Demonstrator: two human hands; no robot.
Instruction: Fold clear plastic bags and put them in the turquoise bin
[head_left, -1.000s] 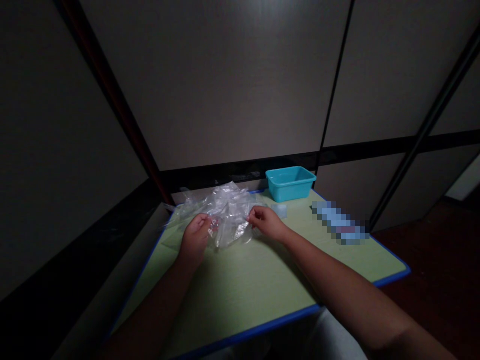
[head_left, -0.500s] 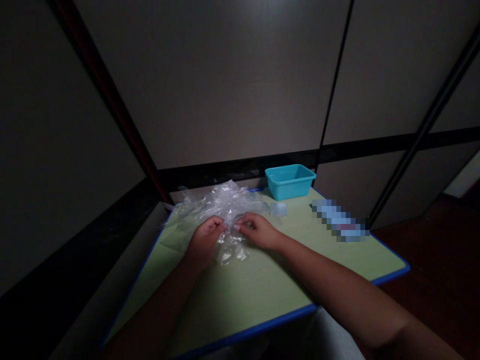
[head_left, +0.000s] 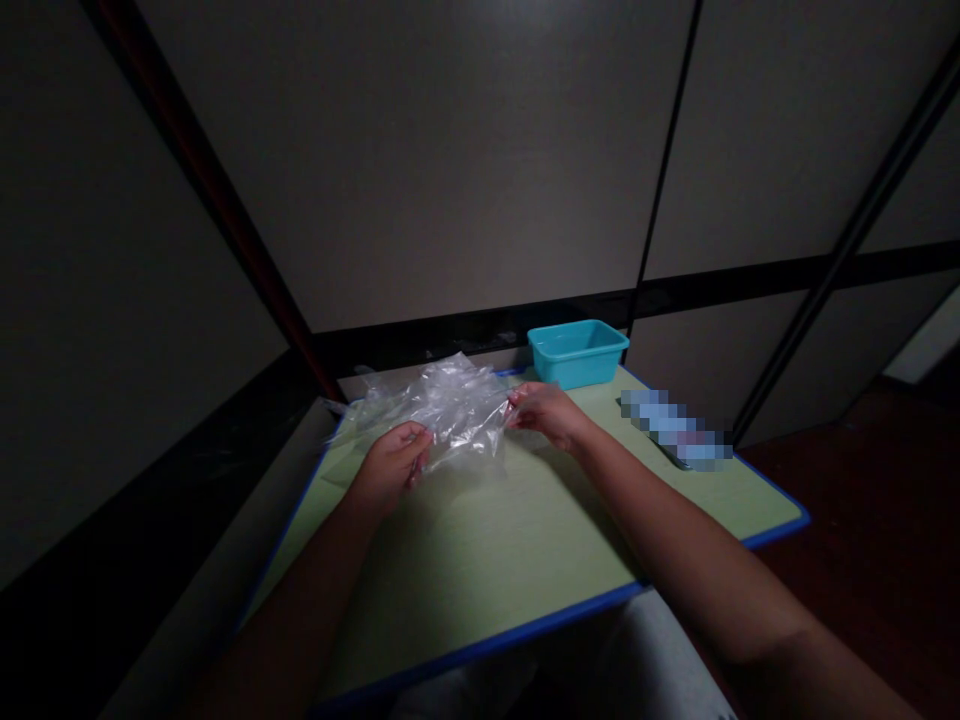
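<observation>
A crumpled clear plastic bag (head_left: 465, 405) spreads over the far left part of the table, shiny and see-through. My left hand (head_left: 394, 458) pinches its near left edge between thumb and fingers. On the other side, my right hand (head_left: 544, 410) is closed on the bag's right edge, with a bit of film over the fingers. Between the two hands the plastic hangs loosely stretched. Whether it is one bag or several layers I cannot tell.
The light green table (head_left: 487, 560) has a blue rim. A turquoise plastic basket (head_left: 577, 370) stands at its back edge. To the right lies a flat, blurred-out object (head_left: 675, 430). Grey cabinet panels (head_left: 465, 180) rise behind the table.
My hands have moved apart: the right one went right and away from me, the left one slightly left. The plastic between them has spread, and the small clear packet near the basket is now hidden.
</observation>
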